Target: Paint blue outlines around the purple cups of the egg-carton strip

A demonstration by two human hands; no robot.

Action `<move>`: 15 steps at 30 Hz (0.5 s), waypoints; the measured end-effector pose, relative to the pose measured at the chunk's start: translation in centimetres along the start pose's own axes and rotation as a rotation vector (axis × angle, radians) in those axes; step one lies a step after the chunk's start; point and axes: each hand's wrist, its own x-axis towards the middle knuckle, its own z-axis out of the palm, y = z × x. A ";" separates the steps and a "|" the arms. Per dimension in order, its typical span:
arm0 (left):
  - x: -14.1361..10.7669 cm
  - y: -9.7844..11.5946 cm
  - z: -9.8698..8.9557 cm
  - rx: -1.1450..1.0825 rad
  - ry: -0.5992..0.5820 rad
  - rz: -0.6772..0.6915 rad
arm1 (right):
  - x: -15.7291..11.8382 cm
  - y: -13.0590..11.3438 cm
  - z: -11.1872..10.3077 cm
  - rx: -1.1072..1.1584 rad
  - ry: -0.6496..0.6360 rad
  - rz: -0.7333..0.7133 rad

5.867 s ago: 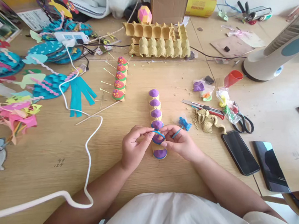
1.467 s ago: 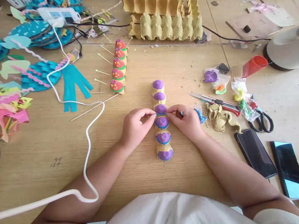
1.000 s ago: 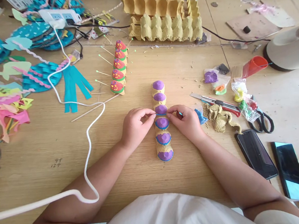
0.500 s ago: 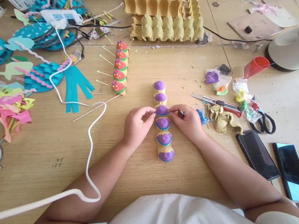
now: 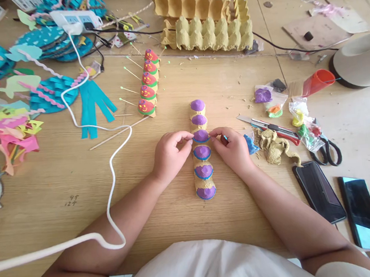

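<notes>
A strip of egg carton (image 5: pixel 204 182) lies lengthwise in front of me, its row of bumps capped with purple clay. Blue edging runs along the lower rims of the nearer bumps. At the third bump from the far end, a thin blue clay strip (image 5: pixel 201 141) curves under the purple. My left hand (image 5: pixel 174 153) pinches its left end between thumb and forefinger. On the opposite side my right hand (image 5: pixel 230 148) pinches the right end, its other fingers curled with a bit of blue showing among them. The fingertips partly hide the strip's ends.
A painted caterpillar (image 5: pixel 147 91) with toothpick-like sticks stands farther left. Beyond it sit egg cartons (image 5: pixel 213 32). To the right lie a utility knife (image 5: pixel 270 127), blue clay (image 5: pixel 251 144), scissors (image 5: pixel 332 151) and two phones (image 5: pixel 319 191). A white cable (image 5: pixel 112 172) crosses the left side.
My right fingertips have shifted very slightly to the right at the third bump. Otherwise the hands and the carton strip look almost the same.
</notes>
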 end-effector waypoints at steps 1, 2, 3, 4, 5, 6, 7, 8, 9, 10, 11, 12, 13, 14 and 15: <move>0.0 0.0 0.0 -0.002 -0.001 -0.001 | 0.0 0.0 0.0 0.002 0.004 0.000; 0.0 0.0 0.0 -0.004 -0.004 -0.002 | 0.1 0.0 0.0 0.005 0.007 0.001; 0.0 0.0 0.0 -0.004 -0.005 -0.003 | 0.1 0.0 0.0 0.009 0.009 0.002; 0.0 0.0 0.0 -0.005 -0.006 -0.004 | 0.1 0.0 0.0 0.015 0.010 0.001; 0.0 0.0 0.0 -0.004 -0.008 -0.005 | 0.2 0.0 0.0 0.021 0.009 -0.001; 0.0 0.0 0.0 -0.001 -0.009 -0.004 | 0.2 0.0 0.0 0.025 0.007 -0.004; 0.0 0.0 0.1 0.002 -0.009 -0.001 | 0.2 0.0 0.0 0.027 0.006 -0.006; 0.0 0.0 0.1 0.005 -0.008 0.003 | 0.2 0.0 0.0 0.026 0.006 -0.007; 0.0 0.0 0.1 0.007 -0.007 0.008 | 0.2 0.0 0.0 0.021 0.005 -0.006; -0.1 0.0 0.0 0.008 -0.006 0.012 | 0.2 0.0 0.0 0.015 0.006 -0.003; -0.1 0.0 0.0 0.009 -0.006 0.014 | 0.2 0.0 0.0 0.009 0.007 -0.002; 0.0 -0.1 0.0 0.011 -0.006 0.014 | 0.2 0.0 0.0 0.004 0.010 0.000; 0.0 -0.1 0.0 0.013 -0.008 0.011 | 0.2 0.0 0.0 0.002 0.011 0.001; 0.0 -0.1 0.0 0.014 -0.011 0.007 | 0.2 0.1 0.1 0.002 0.013 0.001; 0.0 -0.1 0.0 0.015 -0.012 0.003 | 0.2 0.1 0.1 0.005 0.013 0.000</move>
